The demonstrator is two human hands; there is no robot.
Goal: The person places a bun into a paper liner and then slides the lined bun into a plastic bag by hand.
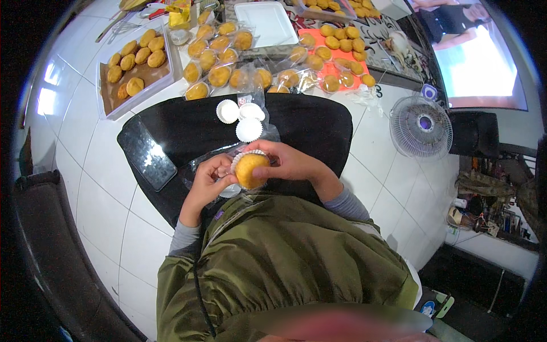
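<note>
A round golden bun (252,171) sits in a white fluted paper cup between my two hands. My right hand (284,162) grips it from the right, thumb on its top. My left hand (212,177) pinches the cup's left side, with clear plastic near the fingers. Several white paper baking cups (249,129) lie just ahead on the black cloth (307,128) across my lap. Clear plastic bags (192,171) lie under and beside my hands. Beyond the cloth are many buns in clear plastic wrap (219,76).
A phone (147,156) lies on the cloth's left. A plastic tub (171,70) with buns stands front left. Farther off are a white tray (265,23) and an orange-red mat (305,34) with buns. An electric fan (421,127) stands at the right, near a lying cat (399,47).
</note>
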